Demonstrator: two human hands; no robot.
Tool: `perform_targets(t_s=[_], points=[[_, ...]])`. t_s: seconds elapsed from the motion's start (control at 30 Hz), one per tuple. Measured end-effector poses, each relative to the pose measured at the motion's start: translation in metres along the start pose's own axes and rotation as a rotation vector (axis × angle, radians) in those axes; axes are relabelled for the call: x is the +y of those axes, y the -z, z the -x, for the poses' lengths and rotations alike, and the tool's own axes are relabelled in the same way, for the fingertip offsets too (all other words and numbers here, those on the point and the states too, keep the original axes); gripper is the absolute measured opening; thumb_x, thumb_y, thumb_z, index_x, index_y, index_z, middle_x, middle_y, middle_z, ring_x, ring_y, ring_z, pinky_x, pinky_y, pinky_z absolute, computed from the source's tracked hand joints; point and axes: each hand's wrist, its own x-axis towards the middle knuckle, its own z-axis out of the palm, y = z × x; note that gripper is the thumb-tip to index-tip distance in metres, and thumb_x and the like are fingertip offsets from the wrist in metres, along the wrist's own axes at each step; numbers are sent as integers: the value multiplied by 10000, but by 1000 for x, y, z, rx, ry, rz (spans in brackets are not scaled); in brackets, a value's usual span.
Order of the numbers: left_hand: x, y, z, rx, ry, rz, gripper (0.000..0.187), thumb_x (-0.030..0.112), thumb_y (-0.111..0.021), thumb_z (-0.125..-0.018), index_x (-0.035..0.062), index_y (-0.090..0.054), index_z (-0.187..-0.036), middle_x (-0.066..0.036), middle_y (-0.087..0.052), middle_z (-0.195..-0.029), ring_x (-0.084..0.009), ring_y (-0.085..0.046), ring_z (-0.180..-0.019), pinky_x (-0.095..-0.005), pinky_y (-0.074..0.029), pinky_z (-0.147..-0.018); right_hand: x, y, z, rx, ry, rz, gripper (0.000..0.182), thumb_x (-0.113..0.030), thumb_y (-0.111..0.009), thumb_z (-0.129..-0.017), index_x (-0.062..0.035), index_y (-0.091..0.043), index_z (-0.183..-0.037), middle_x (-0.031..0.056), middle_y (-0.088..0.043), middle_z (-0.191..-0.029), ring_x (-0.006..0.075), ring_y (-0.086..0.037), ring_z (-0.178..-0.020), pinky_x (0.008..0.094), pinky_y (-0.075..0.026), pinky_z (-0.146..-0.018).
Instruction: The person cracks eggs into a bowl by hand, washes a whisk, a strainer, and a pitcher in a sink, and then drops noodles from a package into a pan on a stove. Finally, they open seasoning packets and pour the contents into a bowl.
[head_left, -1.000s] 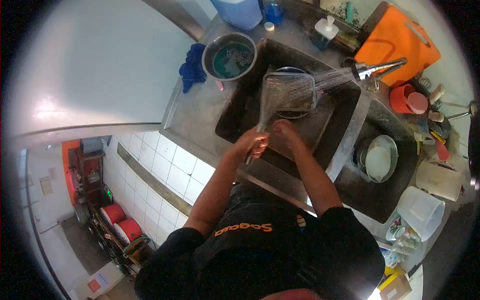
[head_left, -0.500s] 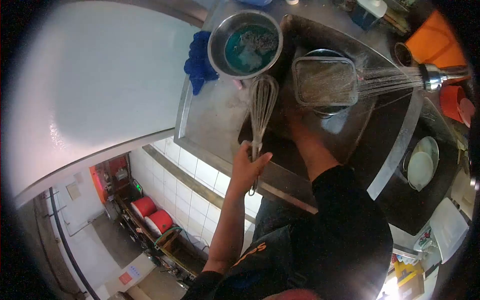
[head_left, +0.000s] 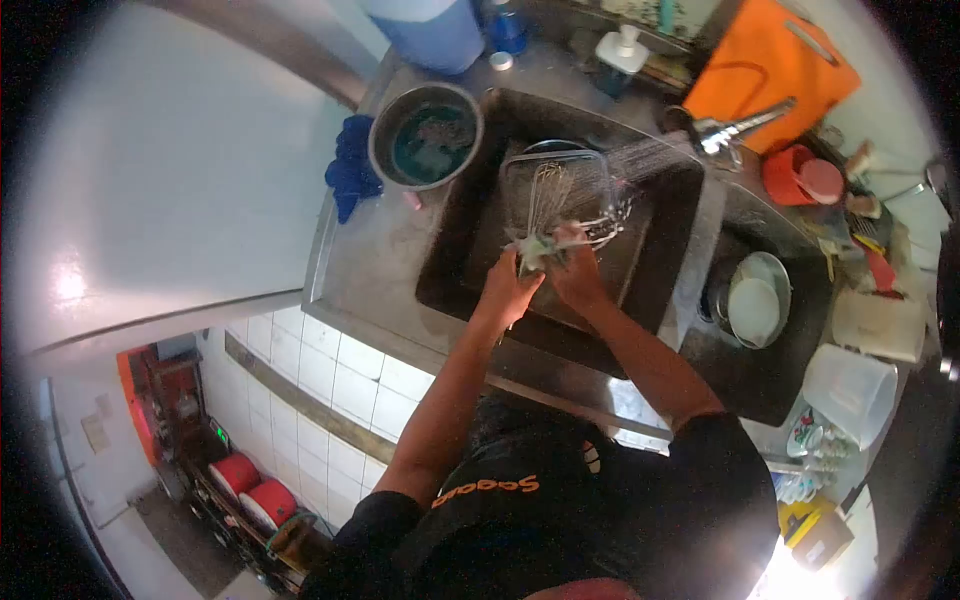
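Note:
Over the sink (head_left: 455, 250), my left hand (head_left: 512, 285) is closed around the handle of a wire whisk (head_left: 545, 195), whose wires point away from me. My right hand (head_left: 575, 265) is beside it, closed on something pale and wet that I cannot make out, pressed near the whisk handle. A rectangular container (head_left: 515, 190) lies in the sink under the whisk wires. Spray from the faucet (head_left: 725, 135) falls over the container. Left of the sink stands a metal bowl (head_left: 378, 150) with bluish-green liquid and foam.
A blue cloth (head_left: 350, 170) lies left of the bowl. Behind the sink are a pump bottle (head_left: 622, 58) and an orange board (head_left: 770, 75). The right basin holds a white bowl (head_left: 753, 312). Further right sits a clear plastic container (head_left: 850, 390).
The whisk has moved from beside the metal bowl to over the sink. My right hand has come up out of the sink to meet my left. The camera view has shifted.

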Motion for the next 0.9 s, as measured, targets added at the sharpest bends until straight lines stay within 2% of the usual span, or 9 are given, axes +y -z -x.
perform_targets(t_s=[0.17,0.23,0.3,0.37,0.5,0.63,0.67,0.8,0.9], points=[[45,-2,-3,-101,-17,-144,367,183,-622,-814,-53,-484,-1059,-265,-590,-963,-406,-582,-927,-453,-455,-733,29,15,-32,214,-97,240,469,-200,-655,-761,-10,-511,-1165,201,-535,-1185,357,-541,-1068,434,-437,-876],[53,-2,-5,-57,-36,-184,326,159,-597,-818,-58,-488,-1034,-272,-593,-954,-421,-584,-908,-456,-459,-716,11,4,3,37,56,-140,452,-207,-664,-765,-9,-540,-1151,238,-531,-1178,383,-524,-1088,414,-441,-880],[59,-5,-10,-83,12,-258,248,115,-552,-802,-54,-495,-974,-315,-584,-933,-463,-553,-942,-501,-435,-777,4,23,-26,121,213,163,400,-195,-675,-762,-12,-570,-1102,230,-555,-1122,382,-548,-1042,404,-452,-853],[67,-8,-8,-45,-37,-323,266,127,-550,-792,-67,-495,-967,-319,-587,-905,-472,-568,-893,-514,-444,-753,-41,53,-68,377,-72,72,238,-115,-691,-739,-6,-582,-920,182,-577,-854,357,-588,-834,394,-469,-756],[76,-10,-2,22,27,-480,242,128,-530,-798,-47,-517,-965,-283,-608,-887,-441,-602,-819,-493,-485,-736,-46,37,-42,25,391,48,213,-177,-680,-758,-35,-595,-893,160,-596,-867,385,-582,-829,422,-472,-732],[82,-15,8,-3,-4,-702,194,102,-505,-830,-26,-539,-971,-238,-625,-890,-374,-628,-825,-433,-515,-729,-49,59,-85,-32,-81,342,303,-321,-641,-774,-60,-623,-928,157,-624,-977,365,-599,-891,433,-484,-733],[83,-14,7,6,-15,-762,182,94,-491,-844,-20,-546,-975,-220,-630,-895,-355,-633,-832,-417,-520,-727,-32,38,-60,29,222,318,319,-332,-624,-772,-79,-620,-966,150,-628,-956,354,-610,-867,438,-486,-713],[70,-16,11,65,-118,-723,165,81,-458,-865,-9,-566,-952,-192,-636,-907,-336,-636,-845,-407,-521,-732,-33,45,-61,-251,0,419,326,-316,-627,-772,-96,-605,-1011,149,-621,-974,339,-607,-902,434,-477,-761],[73,-14,6,98,-123,-830,157,75,-451,-871,0,-581,-918,-183,-637,-905,-329,-636,-858,-397,-523,-735,-42,36,-55,-149,209,385,385,-207,-659,-694,-99,-599,-1059,149,-634,-966,312,-625,-863,424,-501,-713]])
